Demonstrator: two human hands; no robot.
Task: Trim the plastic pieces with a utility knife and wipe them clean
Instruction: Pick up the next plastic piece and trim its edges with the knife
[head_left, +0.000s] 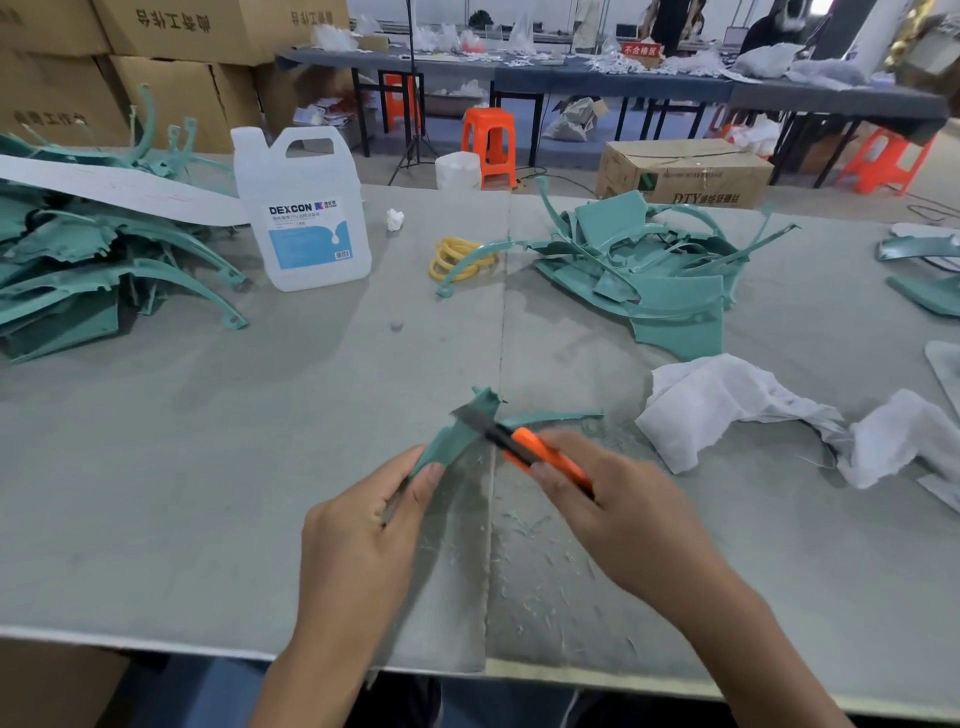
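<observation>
A: What was seen nearest the bench (156, 519) edge?

B: Thin pale shavings (524, 525) were scattered over the grey bench cover between the two hands. The left hand (358, 540) was closed around the lower end of a teal plastic piece (457, 431), which was held tilted above the bench. The right hand (623, 514) was wrapped tight around an orange-handled utility knife (540, 452), and the dark blade was laid across the teal piece's upper part.

A: And what lay just beyond the right hand?

B: A crumpled white cloth (727, 405) was spread on the bench, apart from both hands.

A: Further back?

B: A heap of teal plastic pieces (654, 270) was piled at the right of the centre, with a bundle of yellow rubber bands (454, 257) just beside it. A second, larger heap of teal pieces (88, 270) was stacked at the left. Between the heaps, a translucent white jug with a blue DEXCON label (304, 213) was stood upright, and a small white wad (395, 219) was left near it.
</observation>
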